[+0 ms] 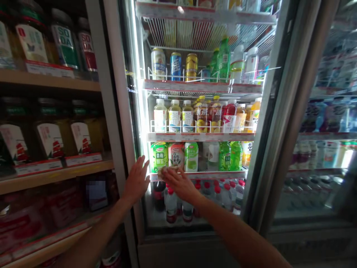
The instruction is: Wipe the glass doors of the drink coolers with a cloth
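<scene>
My left hand is at the left edge of the lit drinks fridge, its fingers spread near the door frame. My right hand reaches across the glass door, palm toward the glass. Under its fingertips is a small pale, crumpled cloth, mostly covered by the fingers. Behind the cloth runs the fridge shelf edge. Just above the right hand stand a green drink bottle, a reddish one and a green-and-white one.
Wooden shelves with large bottles stand close on the left. Inside the fridge, cans and bottles fill the upper racks, and red-capped bottles stand at the bottom. A thick metal door frame and another fridge are on the right.
</scene>
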